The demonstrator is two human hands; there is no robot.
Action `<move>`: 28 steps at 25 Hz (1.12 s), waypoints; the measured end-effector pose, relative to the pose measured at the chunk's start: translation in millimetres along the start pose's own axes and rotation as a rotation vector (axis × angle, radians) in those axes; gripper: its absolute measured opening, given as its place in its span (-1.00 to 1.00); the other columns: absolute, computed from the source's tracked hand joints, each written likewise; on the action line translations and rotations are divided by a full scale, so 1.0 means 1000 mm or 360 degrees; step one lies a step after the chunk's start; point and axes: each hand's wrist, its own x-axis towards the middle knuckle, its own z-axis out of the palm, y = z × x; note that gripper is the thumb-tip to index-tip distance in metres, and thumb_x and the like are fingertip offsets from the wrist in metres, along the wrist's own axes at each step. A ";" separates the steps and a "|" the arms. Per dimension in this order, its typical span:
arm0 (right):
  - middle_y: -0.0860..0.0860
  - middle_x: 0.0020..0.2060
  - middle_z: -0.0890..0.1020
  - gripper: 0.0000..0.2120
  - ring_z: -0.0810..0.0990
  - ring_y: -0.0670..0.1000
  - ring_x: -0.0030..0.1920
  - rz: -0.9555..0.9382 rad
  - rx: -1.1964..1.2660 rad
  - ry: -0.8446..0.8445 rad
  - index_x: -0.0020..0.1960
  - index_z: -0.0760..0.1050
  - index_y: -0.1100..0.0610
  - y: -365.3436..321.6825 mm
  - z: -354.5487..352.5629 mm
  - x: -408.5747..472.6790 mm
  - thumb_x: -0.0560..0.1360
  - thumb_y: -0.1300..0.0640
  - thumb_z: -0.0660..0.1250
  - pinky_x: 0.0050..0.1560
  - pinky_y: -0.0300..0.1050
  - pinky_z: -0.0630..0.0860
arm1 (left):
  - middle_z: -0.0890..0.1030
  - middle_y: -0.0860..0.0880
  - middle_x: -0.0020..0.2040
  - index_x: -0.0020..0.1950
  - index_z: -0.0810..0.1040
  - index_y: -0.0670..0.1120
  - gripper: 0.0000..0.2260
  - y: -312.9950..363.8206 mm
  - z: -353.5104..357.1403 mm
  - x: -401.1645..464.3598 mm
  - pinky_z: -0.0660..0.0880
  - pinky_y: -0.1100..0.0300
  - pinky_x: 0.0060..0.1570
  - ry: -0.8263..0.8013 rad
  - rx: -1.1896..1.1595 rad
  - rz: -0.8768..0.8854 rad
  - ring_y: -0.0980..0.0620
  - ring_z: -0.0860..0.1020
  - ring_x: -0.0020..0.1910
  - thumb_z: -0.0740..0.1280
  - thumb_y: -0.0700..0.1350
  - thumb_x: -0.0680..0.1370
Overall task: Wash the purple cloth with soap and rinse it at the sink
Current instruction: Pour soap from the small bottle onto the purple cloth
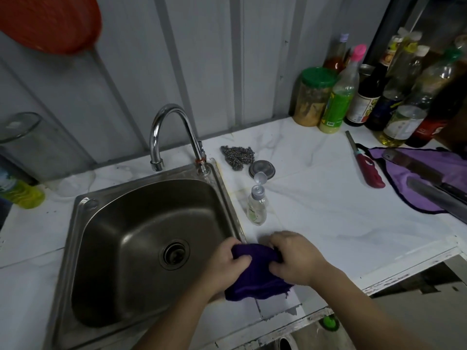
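My left hand (pixel 228 263) and right hand (pixel 294 257) both grip the bunched purple cloth (pixel 255 276), fingers curled, over the sink (pixel 227 195) rim.

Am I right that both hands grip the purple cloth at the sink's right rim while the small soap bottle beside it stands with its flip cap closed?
Not quite. The head view shows both hands, left hand and right hand, gripping the purple cloth at the sink rim, but the small soap bottle has its flip cap open.
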 end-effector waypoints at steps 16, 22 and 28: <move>0.32 0.01 0.71 -0.78 0.71 0.18 -0.18 0.0179 0.2699 0.0115 0.19 0.58 0.28 -0.149 -0.017 0.059 0.55 0.36 0.33 -0.20 -0.01 0.69 | 0.75 -0.26 -0.04 -0.02 0.77 -0.17 -0.36 0.028 -0.090 -0.025 0.53 -0.17 0.13 0.0505 -0.2266 -0.0154 -0.28 0.70 -0.03 0.20 0.37 0.53; 0.10 -0.13 0.77 -0.85 0.76 0.11 -0.13 0.0258 0.1643 0.0350 0.11 0.60 0.13 -0.136 0.006 0.075 0.55 0.23 0.42 -0.02 0.18 0.69 | 0.74 -0.22 0.06 0.22 0.63 -0.12 -0.67 0.006 -0.100 0.003 0.59 -0.32 0.14 0.0676 -0.1563 -0.0170 -0.26 0.71 0.05 0.52 -0.11 0.47; -0.06 -0.16 0.73 -0.85 0.71 -0.14 -0.22 0.0267 0.1447 0.0539 0.08 0.56 -0.01 -0.145 0.026 0.083 0.55 0.18 0.40 -0.20 -0.15 0.67 | 0.58 0.07 0.23 0.38 0.41 0.01 -0.49 0.020 -0.111 0.006 0.60 -0.01 0.09 0.1094 -0.0626 -0.0164 0.07 0.61 0.05 0.51 -0.11 0.48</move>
